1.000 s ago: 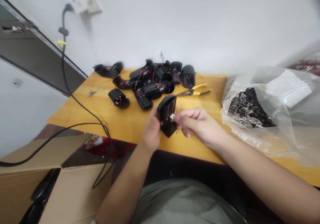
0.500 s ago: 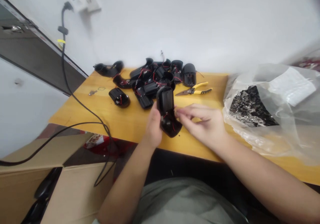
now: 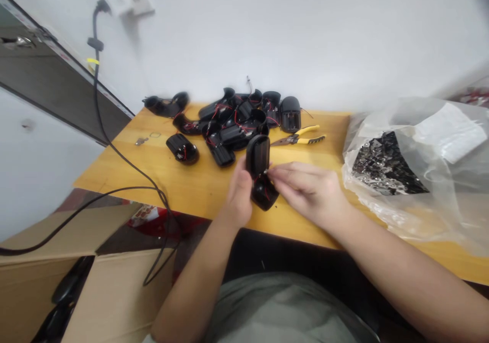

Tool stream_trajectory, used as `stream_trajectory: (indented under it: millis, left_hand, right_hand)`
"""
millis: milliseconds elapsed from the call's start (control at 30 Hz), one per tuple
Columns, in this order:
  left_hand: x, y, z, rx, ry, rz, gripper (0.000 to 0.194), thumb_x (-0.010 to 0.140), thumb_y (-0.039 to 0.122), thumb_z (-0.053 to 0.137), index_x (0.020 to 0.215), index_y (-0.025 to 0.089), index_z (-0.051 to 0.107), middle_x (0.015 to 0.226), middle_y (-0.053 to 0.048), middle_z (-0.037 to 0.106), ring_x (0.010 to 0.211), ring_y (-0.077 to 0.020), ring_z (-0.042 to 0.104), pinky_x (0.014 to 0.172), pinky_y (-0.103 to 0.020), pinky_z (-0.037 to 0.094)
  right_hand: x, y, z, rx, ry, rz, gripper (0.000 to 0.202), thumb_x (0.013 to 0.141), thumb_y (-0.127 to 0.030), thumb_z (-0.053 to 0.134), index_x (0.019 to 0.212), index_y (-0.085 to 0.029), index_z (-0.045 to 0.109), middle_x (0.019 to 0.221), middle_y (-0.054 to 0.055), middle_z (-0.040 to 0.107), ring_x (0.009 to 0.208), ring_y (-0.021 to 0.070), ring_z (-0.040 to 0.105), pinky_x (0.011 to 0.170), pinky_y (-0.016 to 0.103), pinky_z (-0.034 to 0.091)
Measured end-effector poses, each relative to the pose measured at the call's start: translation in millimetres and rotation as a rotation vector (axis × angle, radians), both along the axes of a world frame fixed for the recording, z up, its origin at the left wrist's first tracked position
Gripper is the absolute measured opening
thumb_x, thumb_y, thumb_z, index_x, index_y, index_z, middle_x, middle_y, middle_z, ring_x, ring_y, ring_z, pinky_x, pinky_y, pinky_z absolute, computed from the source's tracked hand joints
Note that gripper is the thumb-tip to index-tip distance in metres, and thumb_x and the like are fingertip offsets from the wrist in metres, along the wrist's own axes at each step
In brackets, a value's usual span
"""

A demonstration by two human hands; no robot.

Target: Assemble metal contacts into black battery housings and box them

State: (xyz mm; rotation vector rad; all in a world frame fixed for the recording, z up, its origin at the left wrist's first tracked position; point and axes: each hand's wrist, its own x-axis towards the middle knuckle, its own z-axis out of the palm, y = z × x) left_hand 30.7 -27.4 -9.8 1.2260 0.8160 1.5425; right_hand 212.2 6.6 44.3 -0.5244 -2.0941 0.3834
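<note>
My left hand (image 3: 239, 192) is closed round a black plastic housing (image 3: 258, 155), held tilted above the front of the table. The housing has a long hollow at its upper end, a rounded cup at its lower end and thin red wires between. At its right side, near the middle, the fingertips of my right hand (image 3: 305, 185) are pinched together; whatever they hold is too small to make out. Behind the housing lies a heap of similar black housings (image 3: 233, 134) with red wires, and one single housing (image 3: 182, 149) sits apart to the left.
Yellow-handled pliers (image 3: 300, 137) lie right of the heap on the wooden table (image 3: 126, 175). A clear plastic bag (image 3: 451, 200) of small dark metal pieces (image 3: 385, 164) stands at the right. A black cable (image 3: 126, 157) crosses the left edge, above an open cardboard box (image 3: 114, 292).
The housing and my left hand have shifted slightly right, and the housing has turned a little. My right hand's pinched fingertips remain at the housing's side.
</note>
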Motion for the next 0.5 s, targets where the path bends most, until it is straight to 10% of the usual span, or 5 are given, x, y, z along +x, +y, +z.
stream_trajectory:
  millis: [300, 500]
  left_hand:
    - [-9, -5, -6.3, 0.217, 0.325, 0.095, 0.060, 0.110, 0.056, 0.040, 0.157, 0.020, 0.049, 0.154, -0.017, 0.055, 0.146, -0.0326, 0.053, 0.125, -0.055, 0.043]
    - [-9, -9, 1.7, 0.520, 0.472, 0.122, 0.071, 0.102, 0.048, 0.062, 0.163, 0.021, 0.038, 0.156, -0.018, 0.054, 0.143, -0.0330, 0.057, 0.122, -0.055, 0.049]
  right_hand:
    - [1, -2, 4.1, 0.043, -0.026, 0.036, 0.016, 0.096, -0.002, 0.069, 0.108, -0.006, 0.079, 0.108, 0.017, 0.080, 0.102, 0.0217, 0.079, 0.097, 0.029, 0.066]
    - [6, -8, 13.0, -0.248, 0.136, 0.019, 0.013, 0.091, -0.005, 0.076, 0.088, -0.017, 0.076, 0.091, 0.003, 0.082, 0.081, 0.0122, 0.079, 0.079, 0.014, 0.063]
